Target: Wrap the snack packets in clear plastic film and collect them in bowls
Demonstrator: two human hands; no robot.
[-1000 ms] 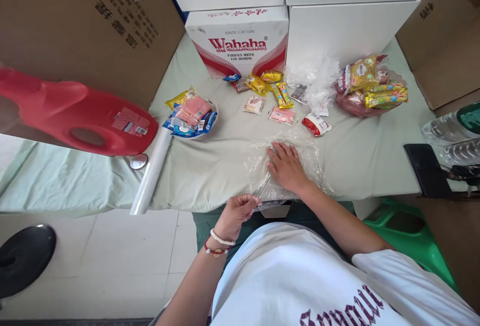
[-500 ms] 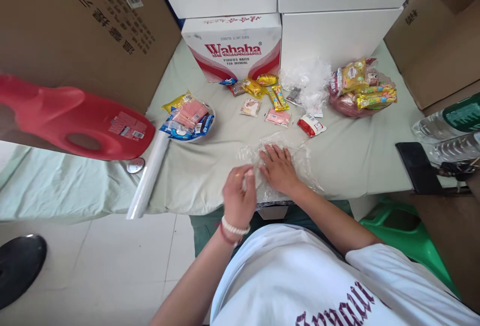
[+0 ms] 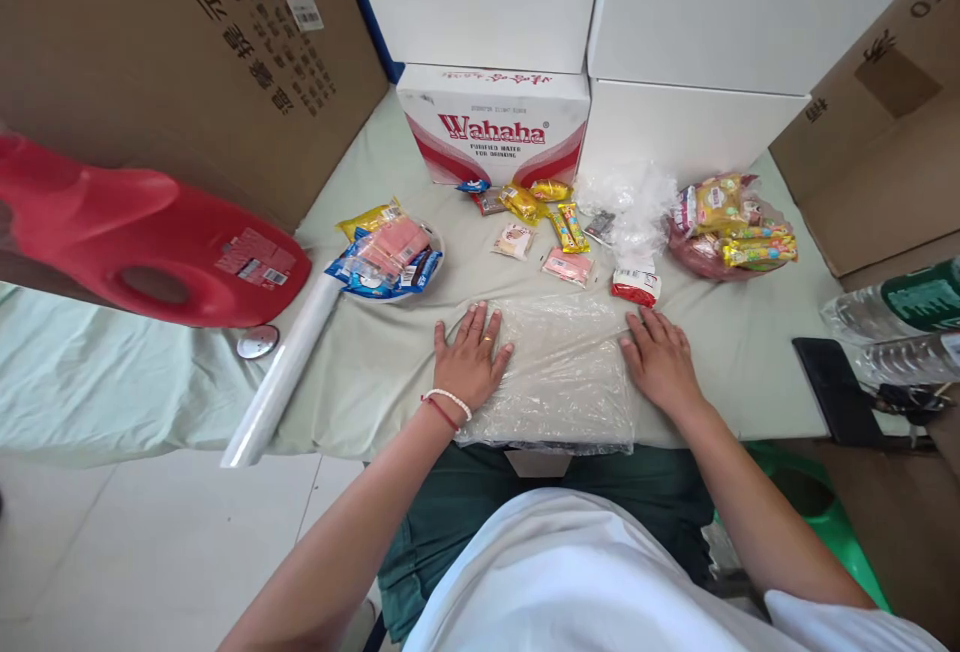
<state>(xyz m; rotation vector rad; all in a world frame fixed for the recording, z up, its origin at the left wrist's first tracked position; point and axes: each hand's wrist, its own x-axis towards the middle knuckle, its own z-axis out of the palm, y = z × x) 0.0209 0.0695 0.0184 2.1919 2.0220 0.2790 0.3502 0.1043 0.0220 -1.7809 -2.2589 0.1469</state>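
Observation:
A sheet of clear plastic film (image 3: 561,372) lies flat on the pale green tablecloth (image 3: 375,372) at the near edge. My left hand (image 3: 469,357) rests flat on the film's left edge with fingers spread. On the right edge my right hand (image 3: 660,357) lies flat too, fingers stretched out. Neither hand holds anything. Just beyond the film lie small snack packets: a red and white one (image 3: 636,285), a pink one (image 3: 568,267) and a pale one (image 3: 514,240).
A roll of film (image 3: 281,372) lies at the left by a plate of snacks (image 3: 386,252). A red jug (image 3: 142,232) lies on its side at far left. Boxes (image 3: 495,127) line the back; a bowl of snacks (image 3: 731,222) and bottles (image 3: 900,317) stand right.
My left hand let go of the film's near corner and came up onto the table. Both hands spread apart to the film's two sides, and the crumpled film now lies smooth.

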